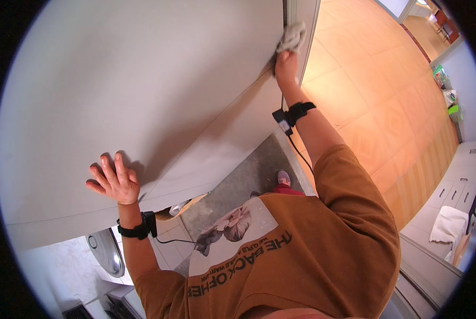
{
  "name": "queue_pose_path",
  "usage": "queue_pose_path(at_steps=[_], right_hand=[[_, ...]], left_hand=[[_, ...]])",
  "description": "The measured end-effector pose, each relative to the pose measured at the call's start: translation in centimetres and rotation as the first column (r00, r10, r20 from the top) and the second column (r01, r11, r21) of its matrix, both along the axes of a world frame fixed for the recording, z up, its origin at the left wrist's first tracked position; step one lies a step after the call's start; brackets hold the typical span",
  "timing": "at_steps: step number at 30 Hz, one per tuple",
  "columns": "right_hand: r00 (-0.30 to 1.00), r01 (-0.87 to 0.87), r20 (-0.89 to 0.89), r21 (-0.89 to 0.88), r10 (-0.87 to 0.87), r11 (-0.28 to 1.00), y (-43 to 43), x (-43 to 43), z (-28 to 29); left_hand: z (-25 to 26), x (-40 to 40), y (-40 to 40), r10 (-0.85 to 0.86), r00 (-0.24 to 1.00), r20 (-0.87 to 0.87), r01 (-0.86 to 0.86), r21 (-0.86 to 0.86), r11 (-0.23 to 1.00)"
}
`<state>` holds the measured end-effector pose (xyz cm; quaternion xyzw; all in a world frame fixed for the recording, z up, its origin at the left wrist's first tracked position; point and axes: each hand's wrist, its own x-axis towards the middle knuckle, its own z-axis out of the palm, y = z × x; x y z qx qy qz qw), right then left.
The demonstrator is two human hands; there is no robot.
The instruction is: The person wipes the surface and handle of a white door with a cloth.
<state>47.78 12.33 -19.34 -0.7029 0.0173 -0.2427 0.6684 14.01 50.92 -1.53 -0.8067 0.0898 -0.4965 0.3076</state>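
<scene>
A large off-white door (150, 79) fills the upper left of the view, with a thin groove running across it. My left hand (116, 181) lies against its face with the fingers spread and nothing held. At upper right, my right hand (287, 69) grips a crumpled greyish-white cloth (293, 36). The cloth is at the door's side edge, by the pale door frame (305, 24); whether it touches both is hard to tell. My right fingers are partly hidden by the hand and cloth.
Orange-lit tiles (353, 79) spread beyond the frame, and a grey floor (238, 175) lies below the door. A round metal lid (110, 255) stands lower left. White drawers (449, 195) and a white towel (449, 229) are at right. Black wrist straps (300, 113) carry cables.
</scene>
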Motion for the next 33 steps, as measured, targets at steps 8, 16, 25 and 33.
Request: queue_pose_path(at_steps=[8, 16, 25, 33], right_hand=[[0.957, 0.064, -0.291, 0.144, -0.02, 0.988, 0.2, -2.4, -3.4], [0.997, -0.05, 0.054, 0.074, 0.046, 0.996, -0.4, -1.1, 11.3], [0.975, -0.212, -0.016, 0.248, 0.223, 0.945, -2.0, -0.7, 11.2], [0.965, -0.258, 0.115, 0.245, 0.236, 0.935, -1.8, -0.9, 13.2]], left_hand=[[-0.1, -0.7, 0.9, 0.018, 1.0, -0.005, -0.018, 0.01, 1.0], [-0.1, -0.4, 0.7, 0.014, 1.0, 0.006, -0.014, 0.003, 1.0], [-0.3, -0.6, 0.8, 0.021, 1.0, 0.001, -0.021, -0.008, 1.0], [-0.2, -0.6, 0.3, 0.035, 0.999, 0.004, -0.035, -0.005, 0.999]])
